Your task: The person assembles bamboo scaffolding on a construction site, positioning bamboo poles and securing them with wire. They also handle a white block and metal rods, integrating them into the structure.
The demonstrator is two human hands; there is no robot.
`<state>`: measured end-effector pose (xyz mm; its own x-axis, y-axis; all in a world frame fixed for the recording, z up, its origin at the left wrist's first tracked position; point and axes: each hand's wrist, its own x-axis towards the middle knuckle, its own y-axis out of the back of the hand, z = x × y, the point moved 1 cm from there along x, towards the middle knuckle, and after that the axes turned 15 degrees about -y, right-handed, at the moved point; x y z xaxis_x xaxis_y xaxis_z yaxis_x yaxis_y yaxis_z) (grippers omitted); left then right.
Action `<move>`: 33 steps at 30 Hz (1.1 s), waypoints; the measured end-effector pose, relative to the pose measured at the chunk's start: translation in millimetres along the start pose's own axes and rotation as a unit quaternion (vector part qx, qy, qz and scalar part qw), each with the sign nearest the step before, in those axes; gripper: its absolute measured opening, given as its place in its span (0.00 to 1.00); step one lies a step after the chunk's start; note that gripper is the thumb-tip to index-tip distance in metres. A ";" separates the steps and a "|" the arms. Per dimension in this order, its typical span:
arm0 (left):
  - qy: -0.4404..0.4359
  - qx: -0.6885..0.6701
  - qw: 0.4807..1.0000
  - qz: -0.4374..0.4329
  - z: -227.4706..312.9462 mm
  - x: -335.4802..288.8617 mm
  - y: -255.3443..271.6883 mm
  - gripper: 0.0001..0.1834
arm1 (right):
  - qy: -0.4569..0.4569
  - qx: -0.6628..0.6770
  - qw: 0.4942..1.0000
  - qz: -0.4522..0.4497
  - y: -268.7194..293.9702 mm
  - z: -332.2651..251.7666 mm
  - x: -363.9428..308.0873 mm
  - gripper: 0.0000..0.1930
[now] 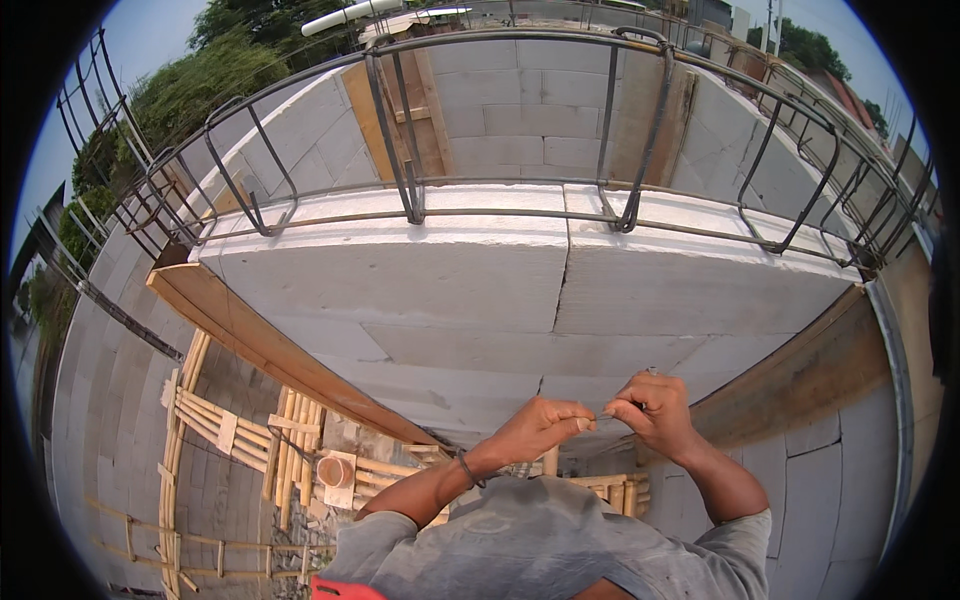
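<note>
My left hand and my right hand meet in front of my chest, fingertips almost touching. Both are closed in a pinch. A short piece of thin dark wire spans the small gap between them; how much more lies inside the fingers is hidden. A small dark end pokes up above the right fist, too small to name. Just beyond my hands rises a wall of pale grey blocks. Along its top lies a steel rebar cage with bent stirrups.
Wooden formwork boards flank the wall at left, with another board at right. Lower left, bamboo scaffolding stands far below, holding an orange-brown bucket. Vertical rebars stick up at the far left corner. More block walls enclose the space beyond.
</note>
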<state>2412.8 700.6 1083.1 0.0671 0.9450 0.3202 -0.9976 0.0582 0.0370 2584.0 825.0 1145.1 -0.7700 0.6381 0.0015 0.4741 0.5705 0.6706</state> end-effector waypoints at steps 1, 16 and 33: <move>-0.034 0.063 0.997 0.028 0.7 -1.2 -8.8 0.14 | -0.159 0.054 0.986 -0.019 -5.7 3.0 -1.8 0.14; -0.073 0.108 0.991 0.016 -6.3 3.0 -2.2 0.13 | -0.133 0.045 0.977 -0.163 3.6 17.2 -5.8 0.16; -0.023 0.087 0.994 0.053 -8.5 -10.0 2.7 0.16 | 0.037 -0.004 0.999 0.033 -21.1 10.2 -6.0 0.10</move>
<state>2409.3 694.1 1072.0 -0.0334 0.9268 0.3742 -0.9813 -0.1014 0.1635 2582.9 814.4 1123.4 -0.7661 0.6348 0.1002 0.5221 0.5239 0.6730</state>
